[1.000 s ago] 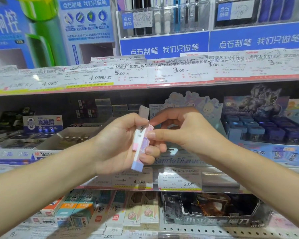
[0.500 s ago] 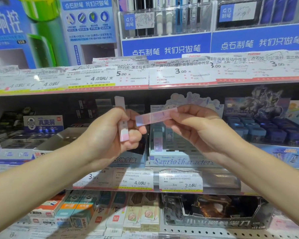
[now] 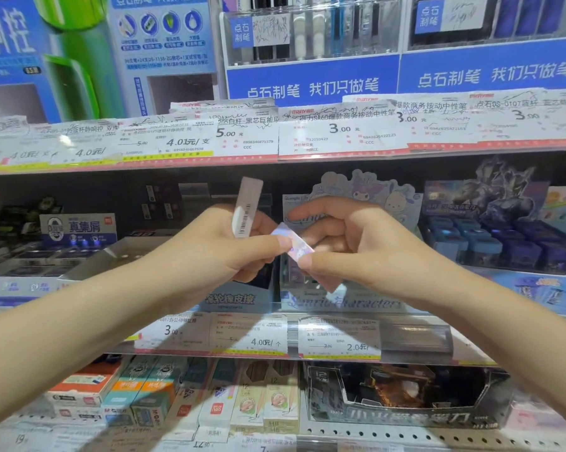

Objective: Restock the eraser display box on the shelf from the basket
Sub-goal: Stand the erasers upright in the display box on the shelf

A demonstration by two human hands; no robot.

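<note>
1. The right hand (image 3: 356, 252) pinches a slim pastel eraser with a shiny holographic sleeve (image 3: 296, 244), now tilted downward; half a second ago it was held nearly level and higher.
2. The left hand (image 3: 223, 252) grips a second slim white eraser with a barcode (image 3: 246, 208) upright, and its thumb now touches the shiny one's upper end; the two hands have closed up.
3. Just behind and below the right hand stands the pastel cardboard display box with cartoon characters (image 3: 347, 301) on the shelf.
4. Judgement: the eraser is being turned for slotting in; neither is placed yet. The basket is not in view.
</note>
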